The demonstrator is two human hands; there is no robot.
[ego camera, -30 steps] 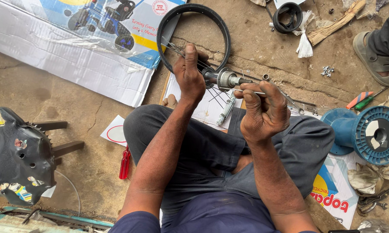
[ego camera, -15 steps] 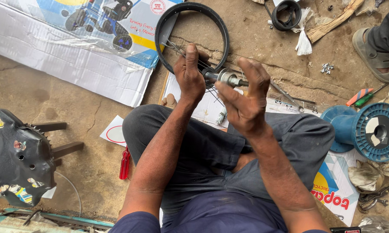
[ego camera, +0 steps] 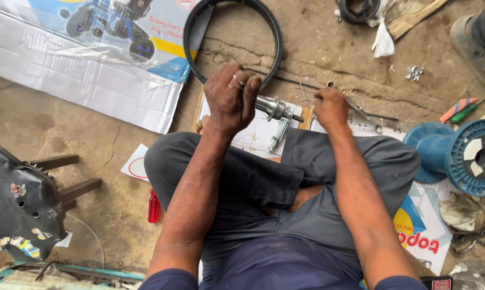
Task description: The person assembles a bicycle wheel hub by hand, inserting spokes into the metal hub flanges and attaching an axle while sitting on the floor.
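Sitting cross-legged on the dusty concrete floor (ego camera: 65, 134), in grey trousers and a dark blue shirt. Gripped in the left hand (ego camera: 230, 99), fingers curled tight round it: a silver metal wheel hub with an axle (ego camera: 274, 107), its stubby end poking out to the right, raised just above the lap. Closed too, the right hand (ego camera: 331, 107), pinching thin steel spokes (ego camera: 368, 114) that ran off rightward over the floor; exactly how many, too fine to tell. Well apart, the two hands, with the hub's free end between them. Lay beyond the left hand, flat on the floor: a black round wheel rim (ego camera: 277, 40), partly over a flattened white and blue cardboard box (ego camera: 92, 70). Rested under the hub: a white sheet of paper on a board (ego camera: 253, 134), a small silver bracket (ego camera: 279, 135) upon it. Stood off to the right, on its side: a blue plastic spool (ego camera: 476, 156), near an orange-handled and a green-handled screwdriver (ego camera: 460, 110). Scattered farther up: a few small silver fittings (ego camera: 414, 71). Showed at the top right corner: another person's sandalled foot (ego camera: 476, 40). Sat at the left edge: a black metal chain guard (ego camera: 16, 204). Peeked from beside the left thigh: a red handle (ego camera: 153, 207).
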